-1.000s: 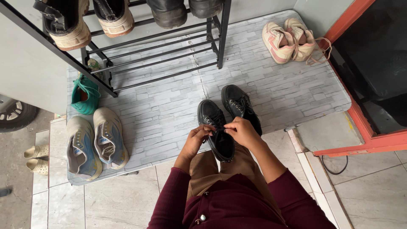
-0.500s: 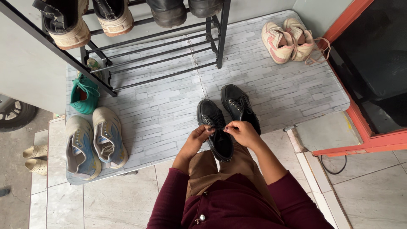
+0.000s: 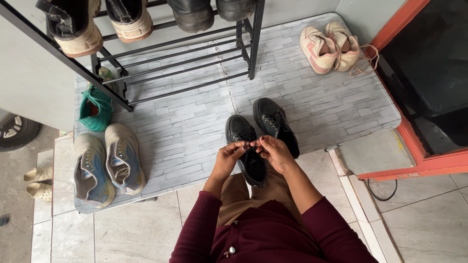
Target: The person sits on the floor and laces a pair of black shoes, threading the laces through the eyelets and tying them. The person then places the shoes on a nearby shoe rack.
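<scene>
The left black shoe [image 3: 246, 151] sat on the person's foot at the near edge of the grey brick-pattern mat [image 3: 195, 126], with its long axis running from the heel at about 5 o'clock to the toe at about 11 o'clock. Both hands met over its laced middle. The left hand [image 3: 228, 159] came in from 7 o'clock, its fingers curled together and pinched on the lace at the shoe's left side. The right hand [image 3: 274, 152] came in from 4 o'clock, its fingers likewise closed on the lace, the fingertips [image 3: 258, 143] nearly touching those of the left hand. From those fingertips the toe of the shoe lay toward 11 o'clock and the heel lay back under the wrists toward 5 o'clock, so the lace crossed the shoe's axis between the two hands, and neither hand was clearly nearer than the other. How the lace ran between the fingers was too small to tell. The second black shoe [image 3: 275, 124] stood just beside the first at its 2 o'clock, pointing much the same way and touched by neither hand. Well apart at 9 o'clock lay a pair of grey and blue trainers [image 3: 105, 160], with a green shoe [image 3: 95, 108] beyond them, a black shoe rack [image 3: 195, 53] at 11 o'clock, and a pink and cream pair [image 3: 331, 46] at 1 o'clock.
</scene>
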